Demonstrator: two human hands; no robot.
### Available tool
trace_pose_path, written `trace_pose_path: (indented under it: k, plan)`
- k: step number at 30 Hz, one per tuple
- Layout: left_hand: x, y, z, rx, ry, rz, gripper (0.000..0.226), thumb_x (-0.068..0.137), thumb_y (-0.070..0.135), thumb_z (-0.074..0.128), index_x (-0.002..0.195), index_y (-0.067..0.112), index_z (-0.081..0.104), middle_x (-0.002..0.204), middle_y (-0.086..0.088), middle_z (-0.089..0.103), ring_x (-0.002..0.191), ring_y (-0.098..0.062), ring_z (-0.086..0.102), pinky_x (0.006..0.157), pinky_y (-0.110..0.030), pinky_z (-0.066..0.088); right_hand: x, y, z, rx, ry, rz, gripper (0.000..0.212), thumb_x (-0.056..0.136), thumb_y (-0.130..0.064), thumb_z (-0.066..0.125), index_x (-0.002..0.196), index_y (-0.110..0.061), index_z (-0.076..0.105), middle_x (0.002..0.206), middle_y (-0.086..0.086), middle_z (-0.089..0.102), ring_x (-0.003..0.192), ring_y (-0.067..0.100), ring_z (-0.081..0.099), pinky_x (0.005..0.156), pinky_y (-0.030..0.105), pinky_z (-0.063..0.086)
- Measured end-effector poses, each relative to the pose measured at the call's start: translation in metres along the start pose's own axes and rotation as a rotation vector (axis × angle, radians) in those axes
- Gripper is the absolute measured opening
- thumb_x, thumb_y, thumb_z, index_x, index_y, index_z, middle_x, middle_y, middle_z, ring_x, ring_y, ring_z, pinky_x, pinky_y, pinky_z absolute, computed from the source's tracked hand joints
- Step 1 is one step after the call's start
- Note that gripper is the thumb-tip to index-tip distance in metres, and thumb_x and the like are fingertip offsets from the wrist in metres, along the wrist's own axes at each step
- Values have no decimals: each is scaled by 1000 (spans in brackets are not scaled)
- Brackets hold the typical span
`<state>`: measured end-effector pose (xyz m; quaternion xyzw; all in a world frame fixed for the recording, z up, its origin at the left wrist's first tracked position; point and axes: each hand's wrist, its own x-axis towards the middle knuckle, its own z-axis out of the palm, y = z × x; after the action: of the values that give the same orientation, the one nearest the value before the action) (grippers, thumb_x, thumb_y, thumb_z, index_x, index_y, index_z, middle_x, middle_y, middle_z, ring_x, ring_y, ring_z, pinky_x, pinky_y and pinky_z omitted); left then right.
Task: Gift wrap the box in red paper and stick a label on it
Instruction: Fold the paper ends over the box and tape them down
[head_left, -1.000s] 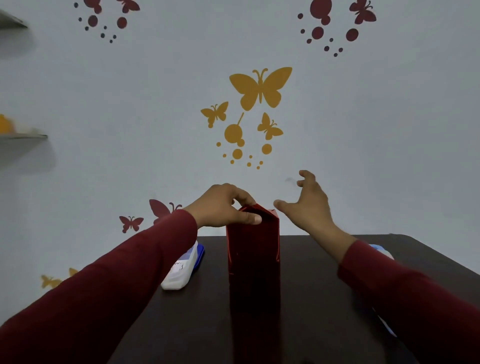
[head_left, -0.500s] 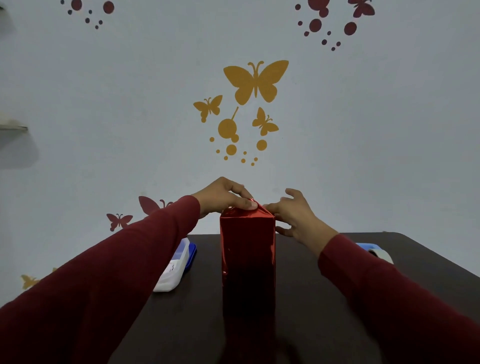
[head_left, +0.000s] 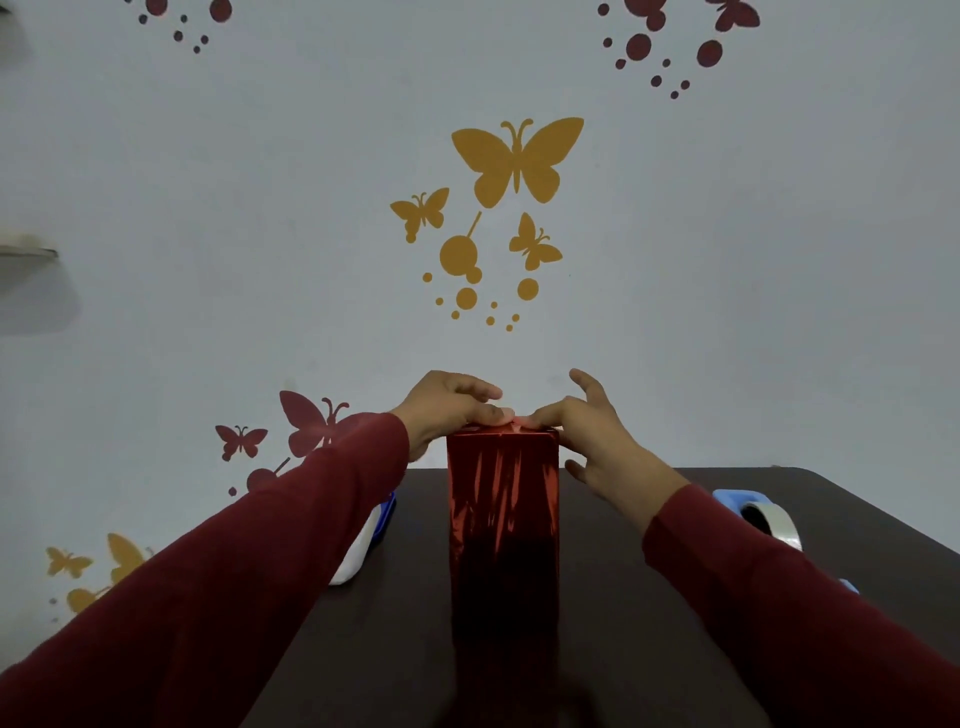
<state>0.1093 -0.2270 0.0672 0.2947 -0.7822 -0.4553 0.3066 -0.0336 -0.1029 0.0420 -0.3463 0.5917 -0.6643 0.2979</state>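
A dark brown wooden desk (head_left: 675, 597) is carrying a tall box wrapped in shiny red foil paper (head_left: 503, 525), standing upright at the middle, toward the far edge. The left hand (head_left: 449, 408) is pressing the folded top flaps down with curled fingers, while the right hand (head_left: 597, 431) is flattening them with a fingertip, its other fingers spread loose. The top end is seemingly being closed. Next, tape should probably be fetched from the blue dispenser with a clear tape roll (head_left: 761, 517) near the right edge. A white and blue plastic object (head_left: 363, 545) is lying left of the box.
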Motion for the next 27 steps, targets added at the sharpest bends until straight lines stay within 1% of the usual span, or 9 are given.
trace_pose_path:
  k: [3, 7, 11, 13, 16, 19, 21, 23, 27]
  plan:
    - [-11, -7, 5, -333, 105, -117, 36, 79, 11, 84, 113, 7, 73, 110, -3, 72, 92, -17, 69, 77, -26, 53, -1, -4, 2, 10, 20, 5, 96, 78, 4, 72, 153, -41, 33, 133, 3, 64, 106, 12, 63, 111, 49, 35]
    - [-28, -23, 11, -514, 246, -277, 22, 73, 9, 76, 94, 5, 71, 86, -9, 66, 71, -21, 62, 69, -34, 51, 2, -1, 4, -41, 7, 4, 103, 73, 2, 76, 153, -44, 32, 143, 2, 60, 117, 17, 62, 112, 52, 34]
    - [-35, -22, 27, -658, 337, -289, 15, 72, 8, 73, 86, 4, 68, 76, -10, 63, 52, -22, 60, 52, -27, 52, 3, -2, 1, -118, 10, -48, 108, 70, -5, 85, 154, -46, 30, 157, -4, 44, 132, 23, 53, 107, 47, 38]
    - [-38, -18, 33, -695, 381, -278, 8, 75, 5, 71, 82, 5, 68, 64, -7, 61, 47, -21, 59, 45, -23, 50, -3, -8, -2, -227, 65, -173, 101, 75, -21, 89, 154, -45, 31, 148, -5, 51, 123, 18, 54, 99, 37, 38]
    - [-42, -14, 36, -717, 404, -269, 5, 76, 6, 70, 80, 6, 67, 54, -2, 59, 41, -17, 57, 43, -20, 46, -6, -27, -9, -365, 98, -384, 79, 85, -35, 82, 151, -46, 38, 119, -10, 69, 111, 12, 59, 93, 29, 40]
    - [-45, -12, 35, -713, 400, -282, 6, 76, 6, 70, 82, 6, 68, 52, 0, 59, 38, -16, 56, 42, -20, 45, -2, -52, -10, -505, -38, -406, 64, 89, -29, 78, 144, -44, 49, 94, -7, 78, 104, 5, 66, 82, 21, 44]
    - [-48, -10, 35, -707, 399, -284, 5, 76, 6, 70, 81, 6, 68, 52, -1, 59, 38, -15, 56, 41, -19, 44, 4, -66, -7, -639, -166, -364, 65, 87, -25, 79, 142, -44, 50, 95, -4, 79, 105, 12, 70, 79, 26, 51]
    - [-50, -9, 35, -700, 396, -280, 3, 78, 6, 69, 80, 5, 67, 52, -1, 59, 37, -15, 56, 39, -18, 43, 12, -76, -2, -746, -265, -308, 68, 87, -23, 79, 143, -43, 48, 98, -3, 80, 102, 14, 72, 86, 34, 56]
    - [-54, -6, 34, -685, 398, -267, 1, 82, 5, 68, 82, 5, 67, 51, 0, 58, 34, -11, 54, 37, -15, 40, 26, -87, 10, -870, -393, -236, 71, 88, -17, 78, 146, -40, 45, 98, -3, 80, 91, 9, 76, 84, 34, 56]
